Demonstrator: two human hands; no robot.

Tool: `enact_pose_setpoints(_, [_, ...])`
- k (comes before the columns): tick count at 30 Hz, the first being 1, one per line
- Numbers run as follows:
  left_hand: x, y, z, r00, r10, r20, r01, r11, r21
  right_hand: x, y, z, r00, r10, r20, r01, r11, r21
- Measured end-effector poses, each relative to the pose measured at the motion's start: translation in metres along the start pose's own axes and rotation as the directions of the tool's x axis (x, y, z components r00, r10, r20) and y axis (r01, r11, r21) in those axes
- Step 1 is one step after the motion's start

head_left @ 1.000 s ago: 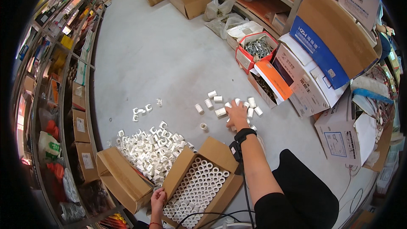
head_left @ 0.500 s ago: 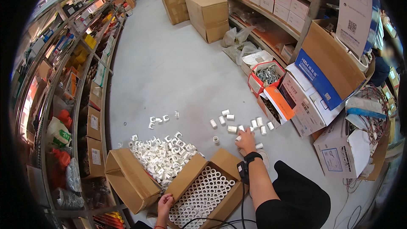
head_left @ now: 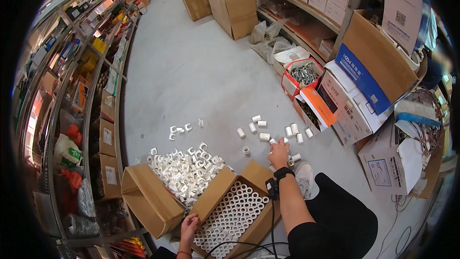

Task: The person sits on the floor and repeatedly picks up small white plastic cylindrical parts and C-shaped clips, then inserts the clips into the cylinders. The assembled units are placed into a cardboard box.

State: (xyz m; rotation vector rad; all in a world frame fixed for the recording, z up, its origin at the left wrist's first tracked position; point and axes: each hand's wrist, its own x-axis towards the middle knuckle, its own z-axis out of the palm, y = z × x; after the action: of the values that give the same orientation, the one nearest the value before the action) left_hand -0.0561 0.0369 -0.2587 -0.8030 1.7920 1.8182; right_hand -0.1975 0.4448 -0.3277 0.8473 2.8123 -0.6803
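Observation:
Below the middle stands an open cardboard box (head_left: 210,195) packed with white pipe couplings (head_left: 237,214), most standing on end. My left hand (head_left: 190,224) is closed on the left wall of this box. To the right, my right hand (head_left: 279,155) reaches down to the floor, its fingers closed around a white coupling (head_left: 286,140) that is partly hidden. Another coupling (head_left: 272,141) lies against the fingertips. More loose couplings (head_left: 264,136) are scattered ahead and to the right. Left of the box spreads a heap of white C-shaped pipe clips (head_left: 187,170).
An open, tipped cardboard box (head_left: 146,196) lies beside the clips. Shelving (head_left: 86,129) lines the left side. Along the right stand a red box of metal fasteners (head_left: 303,74), an orange-flapped box (head_left: 318,107) and larger cartons (head_left: 378,67). Black cables (head_left: 273,225) cross near the box.
The view has shifted slightly. My right hand stays low among the loose couplings, its fingers drawn closer together. My left hand keeps its hold on the box wall.

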Motion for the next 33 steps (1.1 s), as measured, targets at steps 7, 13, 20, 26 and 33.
enact_pose_setpoints(7, [-0.016, 0.049, 0.011, 0.981, -0.077, 0.181, 0.091, 0.993, -0.070, 0.013, 0.014, -0.004, 0.987, -0.055, -0.148, 0.049, 0.998, -0.045])
enact_pose_setpoints(13, [-0.046, 0.098, -0.005, 0.981, 0.137, 0.141, -0.141, 0.990, 0.024, -0.017, -0.068, -0.093, 0.889, -0.231, 0.394, -0.171, 0.632, 0.756])
enact_pose_setpoints(20, [-0.144, 0.173, 0.020, 0.795, 0.499, 0.345, -0.569, 0.810, 0.142, -0.132, -0.208, -0.228, 0.381, -0.770, 0.512, -0.036, 0.541, 0.840])
enact_pose_setpoints(26, [-0.226, 0.186, 0.020, 0.782, 0.546, 0.300, -0.538, 0.835, -0.118, -0.255, -0.228, -0.247, 0.160, -0.903, 0.399, -0.426, 0.301, 0.853])
enact_pose_setpoints(33, [-0.234, 0.167, 0.017, 0.718, 0.480, 0.503, -0.185, 0.829, -0.527, -0.312, -0.214, -0.231, 0.086, -0.888, 0.451, -0.614, 0.310, 0.726])
